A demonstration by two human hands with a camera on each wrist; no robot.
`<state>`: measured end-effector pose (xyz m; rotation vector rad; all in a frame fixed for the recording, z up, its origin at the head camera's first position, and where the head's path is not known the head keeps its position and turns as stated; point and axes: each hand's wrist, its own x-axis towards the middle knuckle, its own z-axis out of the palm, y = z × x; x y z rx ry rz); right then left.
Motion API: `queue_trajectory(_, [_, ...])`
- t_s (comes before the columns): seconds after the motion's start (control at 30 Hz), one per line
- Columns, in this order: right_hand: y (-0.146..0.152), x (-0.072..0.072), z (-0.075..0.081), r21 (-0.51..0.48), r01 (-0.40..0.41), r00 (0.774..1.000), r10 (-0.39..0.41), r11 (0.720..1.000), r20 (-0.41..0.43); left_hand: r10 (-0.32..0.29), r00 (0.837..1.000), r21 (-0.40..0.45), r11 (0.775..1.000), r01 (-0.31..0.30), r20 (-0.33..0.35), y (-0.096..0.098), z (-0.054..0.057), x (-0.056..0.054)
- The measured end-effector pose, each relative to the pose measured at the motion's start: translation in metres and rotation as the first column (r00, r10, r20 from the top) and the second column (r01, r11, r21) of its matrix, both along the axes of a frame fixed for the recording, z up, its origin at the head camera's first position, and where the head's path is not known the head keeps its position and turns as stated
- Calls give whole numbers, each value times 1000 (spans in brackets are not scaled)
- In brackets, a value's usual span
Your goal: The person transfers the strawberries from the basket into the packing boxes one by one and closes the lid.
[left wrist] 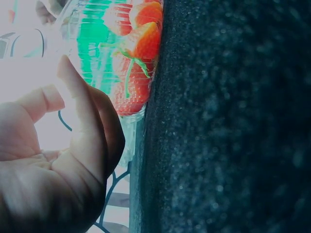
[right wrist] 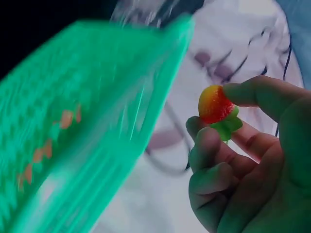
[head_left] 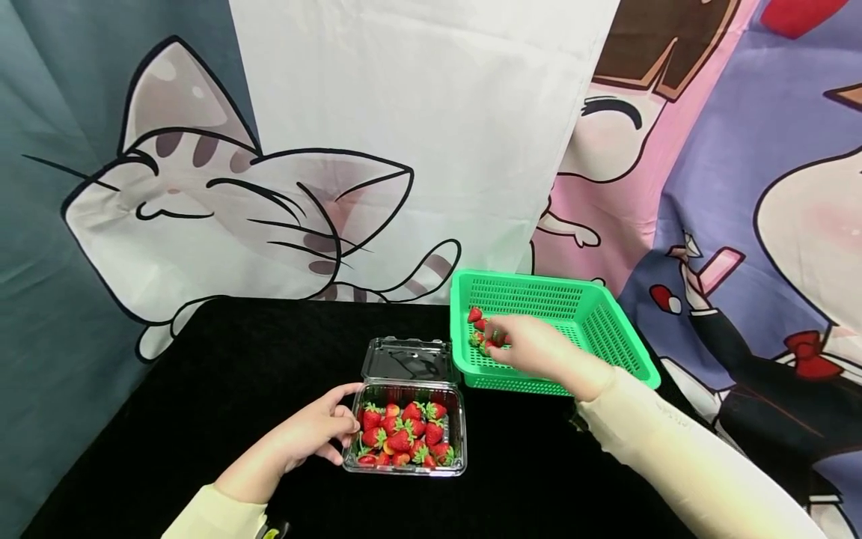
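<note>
My right hand [head_left: 528, 346] is over the left part of a green plastic basket [head_left: 622, 348]. In the right wrist view, its thumb and fingers pinch a small red and yellow strawberry [right wrist: 215, 105] with green leaves. Several more strawberries [head_left: 475, 314] lie in the basket near that hand. At the left side of a clear plastic box [head_left: 459, 434] is my left hand [head_left: 316, 428], its loosely bent fingers touching the rim. Red strawberries [head_left: 399, 440] with green leaves fill the bottom of this box. The hinged lid [head_left: 411, 361] is folded back, away from me.
A black cloth [head_left: 283, 352] covers the table under the box and basket. The basket stands behind and right of the box, close to its lid. Behind the table hangs a printed curtain [head_left: 404, 90] with a cartoon cat and figures.
</note>
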<state>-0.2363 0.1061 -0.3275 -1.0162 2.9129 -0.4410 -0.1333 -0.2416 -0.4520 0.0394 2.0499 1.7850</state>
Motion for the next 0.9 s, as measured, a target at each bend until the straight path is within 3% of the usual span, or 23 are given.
queue_trajectory(0.1, [-19,17,-12,-1,-84,996,83,997,-42,-2,1000,4,1000,2,1,0,0,-1])
queue_trajectory(0.3, [-47,41,-41,56,-212,977,213,976,-24,-1,1000,0,1000,1,4,2,0,-3])
queue_trajectory(0.53, [-62,46,-70,117,-312,950,307,943,61,-2,1000,0,1000,2,10,3,1,-3])
queue_trajectory(0.7, [-70,47,-79,153,-353,935,345,923,82,1,1000,-2,1000,-1,6,1,1,-1])
queue_trajectory(0.9, [-78,46,-84,197,-354,935,345,914,79,4,1000,1,1000,-4,7,0,-1,-1])
